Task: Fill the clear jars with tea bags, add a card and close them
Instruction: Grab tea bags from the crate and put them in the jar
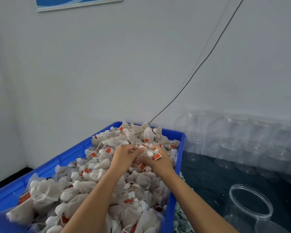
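Observation:
A blue plastic crate [71, 158] is heaped with white mesh tea bags [134, 137] carrying red tags. Both my hands reach into the far part of the heap. My left hand [124, 157] has its fingers curled around a few tea bags. My right hand [158, 158] grips a bunch of tea bags, one red tag showing between its fingers. The two hands touch each other over the pile. An open clear jar [252, 204] stands at the lower right on the dark table, with nothing in it.
Several empty clear jars [242, 135] are stacked in rows against the wall at the right. A dark tabletop [207, 175] lies between crate and jars. A thin cable [200, 64] runs down the white wall behind the crate. Patterned material [181, 219] lies beside the crate's right edge.

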Demonstrator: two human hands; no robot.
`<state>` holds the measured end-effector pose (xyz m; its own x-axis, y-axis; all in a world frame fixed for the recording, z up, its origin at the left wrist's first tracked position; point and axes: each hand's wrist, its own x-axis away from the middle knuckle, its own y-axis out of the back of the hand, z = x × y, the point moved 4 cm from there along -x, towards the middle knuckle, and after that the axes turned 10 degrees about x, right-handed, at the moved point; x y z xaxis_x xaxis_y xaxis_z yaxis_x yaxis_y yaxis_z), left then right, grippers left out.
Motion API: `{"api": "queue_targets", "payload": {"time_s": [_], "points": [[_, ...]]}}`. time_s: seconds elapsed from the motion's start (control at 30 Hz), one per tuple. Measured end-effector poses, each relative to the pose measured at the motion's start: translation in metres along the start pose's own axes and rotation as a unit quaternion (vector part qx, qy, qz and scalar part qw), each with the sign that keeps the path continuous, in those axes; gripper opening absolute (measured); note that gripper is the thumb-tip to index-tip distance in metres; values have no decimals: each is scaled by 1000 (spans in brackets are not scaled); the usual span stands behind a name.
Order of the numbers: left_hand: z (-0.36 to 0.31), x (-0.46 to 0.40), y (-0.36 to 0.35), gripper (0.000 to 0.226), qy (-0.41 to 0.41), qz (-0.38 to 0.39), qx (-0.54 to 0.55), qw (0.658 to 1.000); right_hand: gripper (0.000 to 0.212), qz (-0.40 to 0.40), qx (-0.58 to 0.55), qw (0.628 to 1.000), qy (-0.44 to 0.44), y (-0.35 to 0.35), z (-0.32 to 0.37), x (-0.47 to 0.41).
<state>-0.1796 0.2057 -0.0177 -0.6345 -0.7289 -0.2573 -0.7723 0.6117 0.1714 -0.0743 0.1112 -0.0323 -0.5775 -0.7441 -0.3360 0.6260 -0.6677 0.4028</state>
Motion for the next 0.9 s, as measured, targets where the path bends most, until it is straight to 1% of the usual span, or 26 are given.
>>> {"api": "queue_targets", "payload": {"time_s": [0.07,0.1,0.13,0.17,0.2,0.23,0.27,0.3,0.33,0.37,0.43,0.5,0.53,0.57,0.6,0.63,0.67,0.7,0.73,0.77,0.8,0.83,0.9], "points": [[2,-1,0,24,26,0,38,999,25,-67,-12,998,-14,10,0,1],[5,-1,0,23,36,-3,33,999,27,-95,-16,995,-28,17,1,1],[7,-1,1,19,34,6,-13,999,28,-111,-30,992,-43,23,2,1],[10,-1,-1,18,24,42,-102,994,29,-117,-61,990,-56,30,2,1],[15,1,-6,23,13,107,-202,974,28,-118,-93,986,-67,36,3,1],[22,5,-13,31,9,175,-291,940,27,-119,-114,983,-77,42,5,2],[28,10,-19,38,12,224,-361,905,26,-119,-118,982,-84,48,6,3],[32,13,-25,43,16,247,-410,878,24,-117,-115,983,-88,52,7,4],[35,15,-31,44,15,249,-439,863,23,-113,-113,983,-89,55,7,6],[37,14,-35,40,6,239,-455,858,22,-108,-112,984,-93,57,7,8],[38,11,-38,28,-19,200,-458,866,19,-94,-102,985,-106,60,7,11],[36,6,-34,20,-39,141,-436,888,20,-74,-91,987,-113,62,6,13],[33,4,-30,16,-41,107,-403,908,21,-63,-88,988,-115,62,6,14],[30,2,-25,12,-30,68,-345,936,21,-52,-85,988,-115,62,6,14],[26,1,-19,8,-10,24,-260,965,19,-42,-84,989,-114,62,6,14],[21,1,-13,6,12,-19,-161,987,18,-36,-86,989,-113,62,6,14],[16,2,-7,7,31,-55,-58,996,18,-32,-89,989,-111,62,6,13],[12,2,-3,8,51,-73,42,995,18,-28,-88,990,-108,61,7,13],[8,3,-2,7,68,-72,126,987,18,-18,-85,991,-104,60,8,13],[3,5,-3,5,77,-61,180,979,20,0,-82,992,-100,56,9,13],[-2,7,-6,4,73,-46,198,976,23,25,-81,992,-95,52,11,13],[-7,8,-11,5,56,-34,179,982,25,51,-82,991,-89,46,13,14],[-13,7,-19,11,14,-21,87,996,26,80,-80,991,-74,37,15,15]]}}
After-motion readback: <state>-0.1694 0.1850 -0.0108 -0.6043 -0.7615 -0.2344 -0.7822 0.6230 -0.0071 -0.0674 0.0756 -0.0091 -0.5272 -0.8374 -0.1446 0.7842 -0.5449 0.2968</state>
